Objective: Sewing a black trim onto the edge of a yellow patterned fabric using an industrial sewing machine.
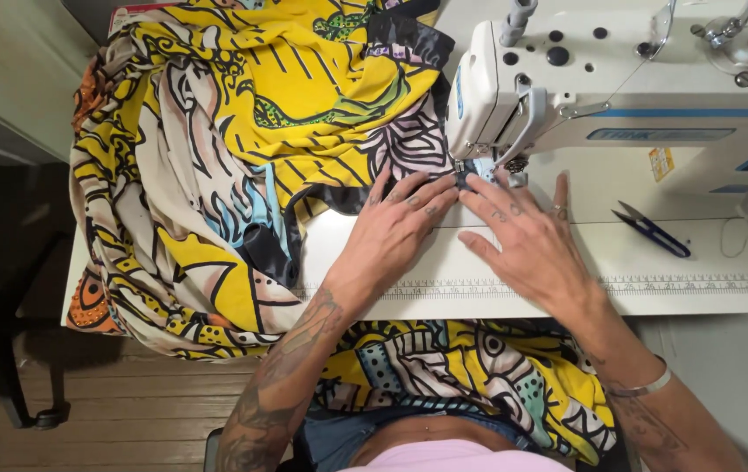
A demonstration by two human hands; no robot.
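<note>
My left hand [391, 232] and right hand [522, 236] lie open, fingers flat, pinning a dark fabric edge [464, 177] beneath the sewing machine [601, 83] needle. The yellow printed cloth [216, 157] looks soft, slippery, best guided at its hem.

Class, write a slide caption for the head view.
Both hands press printed yellow fabric under the sewing machine.

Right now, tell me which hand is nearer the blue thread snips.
Right. The right hand lies just left of the thread snips; the left hand is farther left, beyond it.
</note>
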